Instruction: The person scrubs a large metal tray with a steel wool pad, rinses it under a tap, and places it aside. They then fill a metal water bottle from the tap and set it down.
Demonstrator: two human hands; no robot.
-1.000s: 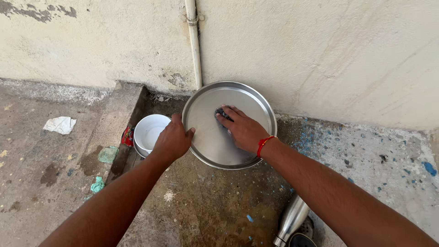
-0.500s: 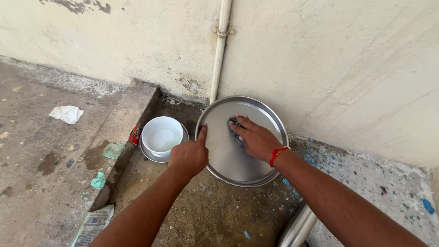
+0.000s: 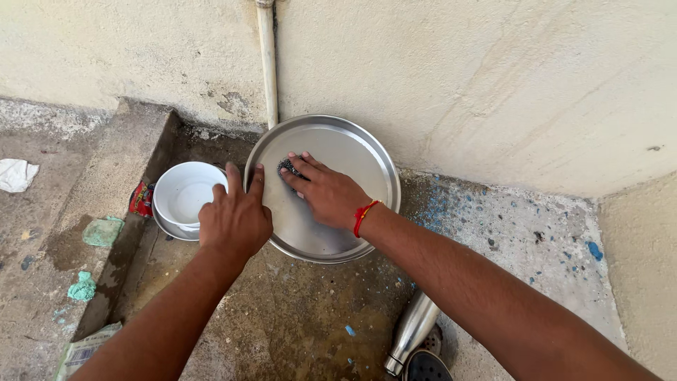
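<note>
Big round steel plate (image 3: 338,152) propped up on its edge, leaning back against the far wall, its bottom rim down on the wet floor (image 3: 282,324) and its open face turned toward the person. The right hand (image 3: 326,196) lies flat on that face, a little left of centre, fingers stretched out and pressed together over a dark wire scrubber (image 3: 288,166) that peeks out past the fingertips on the upper left. So the scrubber sits between palm and plate, pinned rather than gripped in a fist. The left hand (image 3: 235,219) is on the plate's left rim, index finger and thumb spread apart in a V and hooked over the edge, the other fingers curled; it props the plate upright. Of the two, the right hand is the one on the plate's face, with bare metal lying up and to the right of it. Just left of the left hand, a white bowl (image 3: 185,194) rests in a shallow steel dish, touching or nearly touching the plate's rim, hard to say which. Down at the near right a steel bottle (image 3: 412,331) lies on its side, well apart from both hands. A pipe (image 3: 267,56) runs up the wall behind the plate.
</note>
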